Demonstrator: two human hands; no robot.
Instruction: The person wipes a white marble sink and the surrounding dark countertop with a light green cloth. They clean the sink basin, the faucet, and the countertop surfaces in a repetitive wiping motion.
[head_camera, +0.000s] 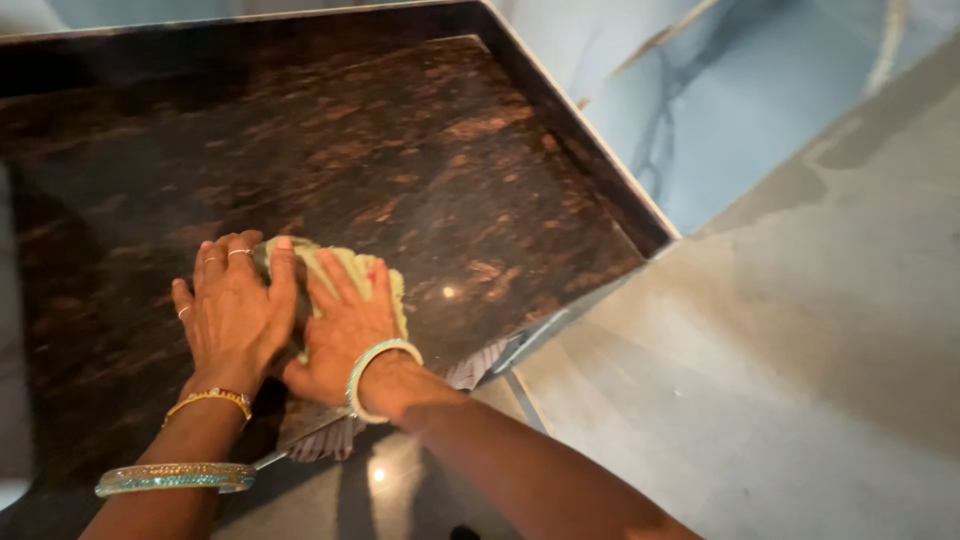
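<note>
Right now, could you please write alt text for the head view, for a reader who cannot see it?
Both hands press flat on a pale green cloth on a dark brown speckled stone countertop, the left hand beside the right hand. Bangles circle both wrists and rings show on the left fingers. A grey floor lies to the right, below pale blue marbled wall tiles.

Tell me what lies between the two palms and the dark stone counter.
A crumpled green cloth lies there, pressed flat under the left hand and the right hand on the counter. The head view shows it.
</note>
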